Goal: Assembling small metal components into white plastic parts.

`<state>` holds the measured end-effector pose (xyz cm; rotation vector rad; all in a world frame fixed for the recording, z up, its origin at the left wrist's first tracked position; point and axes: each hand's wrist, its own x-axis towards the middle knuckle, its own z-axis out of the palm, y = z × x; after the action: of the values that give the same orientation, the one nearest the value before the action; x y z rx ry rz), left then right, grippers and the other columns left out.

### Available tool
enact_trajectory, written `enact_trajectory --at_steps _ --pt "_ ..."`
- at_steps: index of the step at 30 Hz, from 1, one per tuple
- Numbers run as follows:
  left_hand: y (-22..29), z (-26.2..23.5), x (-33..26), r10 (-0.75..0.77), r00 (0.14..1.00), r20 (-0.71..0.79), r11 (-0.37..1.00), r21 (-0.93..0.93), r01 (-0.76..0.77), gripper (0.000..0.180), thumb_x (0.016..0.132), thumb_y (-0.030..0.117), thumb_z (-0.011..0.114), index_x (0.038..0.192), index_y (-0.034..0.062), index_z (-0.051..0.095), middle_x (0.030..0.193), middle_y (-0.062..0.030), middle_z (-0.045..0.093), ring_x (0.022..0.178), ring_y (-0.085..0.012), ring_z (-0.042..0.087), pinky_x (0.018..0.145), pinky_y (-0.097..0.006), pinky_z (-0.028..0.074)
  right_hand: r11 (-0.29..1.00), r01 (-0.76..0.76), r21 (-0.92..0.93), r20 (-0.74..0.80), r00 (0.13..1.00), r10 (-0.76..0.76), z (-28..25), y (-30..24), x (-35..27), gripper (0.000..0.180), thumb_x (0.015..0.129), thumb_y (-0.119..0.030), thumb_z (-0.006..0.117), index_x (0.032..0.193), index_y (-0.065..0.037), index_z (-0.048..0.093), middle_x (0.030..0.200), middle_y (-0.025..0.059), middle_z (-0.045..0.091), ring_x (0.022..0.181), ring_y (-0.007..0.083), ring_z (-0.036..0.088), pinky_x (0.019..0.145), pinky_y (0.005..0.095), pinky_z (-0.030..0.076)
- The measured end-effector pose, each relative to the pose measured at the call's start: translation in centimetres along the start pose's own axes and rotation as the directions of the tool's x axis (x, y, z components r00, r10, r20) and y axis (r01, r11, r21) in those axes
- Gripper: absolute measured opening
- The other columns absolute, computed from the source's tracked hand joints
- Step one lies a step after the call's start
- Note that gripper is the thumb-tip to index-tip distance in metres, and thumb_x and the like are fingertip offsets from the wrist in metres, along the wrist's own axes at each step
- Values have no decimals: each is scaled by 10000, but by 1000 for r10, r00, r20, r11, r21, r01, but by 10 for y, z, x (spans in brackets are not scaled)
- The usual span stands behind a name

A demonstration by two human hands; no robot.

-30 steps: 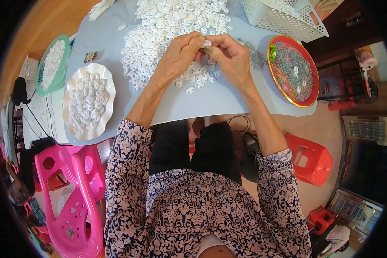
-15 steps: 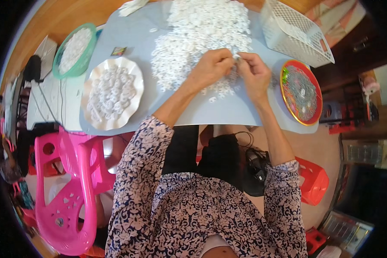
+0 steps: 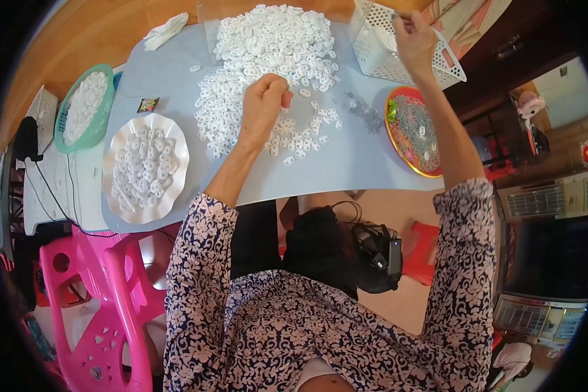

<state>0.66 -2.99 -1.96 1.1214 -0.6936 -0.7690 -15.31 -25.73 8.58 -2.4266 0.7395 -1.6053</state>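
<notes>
Your left hand rests curled on the white plastic pieces; your right hand, fingers pinched, hovers over the white basket; I cannot tell what it holds.

Both forearms rise from the lower edge in patterned floral sleeves, pushed back to just above the elbows, and spread apart as they go up. The left hand sits near the middle, curled into a loose fist with the knuckles toward the camera and the fingertips tucked under — whether anything lies inside that grip cannot be told. Its wrist is straight, the bare forearm slanting down and to the left. The right arm stretches far out, almost fully extended, toward the upper right; the right hand is raised at the end of it, fingers bent and bunched together, back of the hand showing. The two hands are well apart.
</notes>
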Motion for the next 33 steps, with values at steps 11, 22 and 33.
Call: enact_trajectory --at_steps 11,22,33 --pt "5 -9 1 52 994 -91 993 -101 -61 167 853 109 492 746 6 569 628 -32 517 673 -136 511 693 -259 423 995 -14 99 517 855 -40 35 -59 -85 123 805 -94 604 905 -44 656 813 108 659 685 232 636 640 305 495" --pt "5 -5 0 71 995 -67 994 92 -65 180 867 131 503 767 10 592 640 -18 548 638 -89 500 611 -233 407 994 71 84 695 711 -109 62 -72 -108 65 756 -62 622 799 -13 629 778 131 641 686 253 627 625 343 490" --pt "11 3 -4 -6 999 40 989 151 0 217 888 162 490 842 -5 619 678 -34 606 625 -84 514 610 -238 448 782 -556 280 754 632 179 55 -87 -91 114 831 -87 625 856 20 652 723 -5 617 643 57 538 574 219 436"
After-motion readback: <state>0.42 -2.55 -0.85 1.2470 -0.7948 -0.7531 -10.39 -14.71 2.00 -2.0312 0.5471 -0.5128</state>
